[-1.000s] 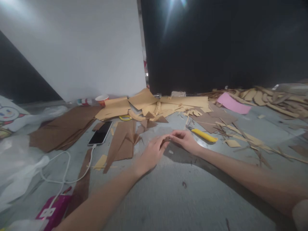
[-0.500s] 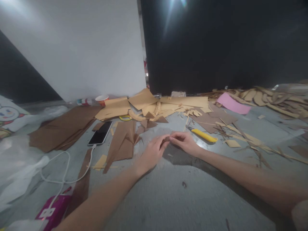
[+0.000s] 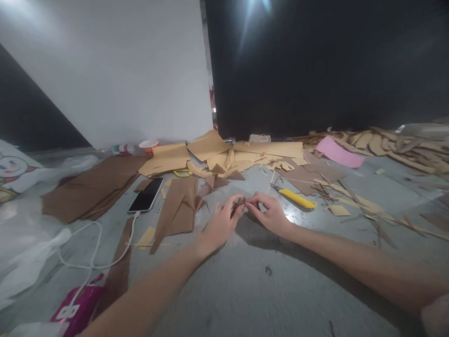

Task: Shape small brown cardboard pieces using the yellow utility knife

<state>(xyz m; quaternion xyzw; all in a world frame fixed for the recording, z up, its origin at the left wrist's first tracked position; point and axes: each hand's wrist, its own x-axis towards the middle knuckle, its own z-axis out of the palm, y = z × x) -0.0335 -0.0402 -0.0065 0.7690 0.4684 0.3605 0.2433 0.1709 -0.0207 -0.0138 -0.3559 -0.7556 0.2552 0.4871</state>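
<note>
In the middle of the head view, my left hand pinches a small brown paper-like piece between thumb and fingers. My right hand meets it from the right, thumb and index fingertip closed on the piece's right edge. Both hands are just above the grey tabletop. Much of the piece is hidden by fingers, so its shape is hard to make out. Beyond my right hand lies a yellow utility knife. To the left of my left hand rest folded brown sheets with pointed scraps.
A phone lies at left, its white cable running to a magenta power bank. Tan sheets, a paper cup and a pink sheet are at the back. Several strips litter the right side.
The brown piece shows more between my fingertips. My right fingers have shifted slightly and bent more, while my left hand stays nearly in place.
</note>
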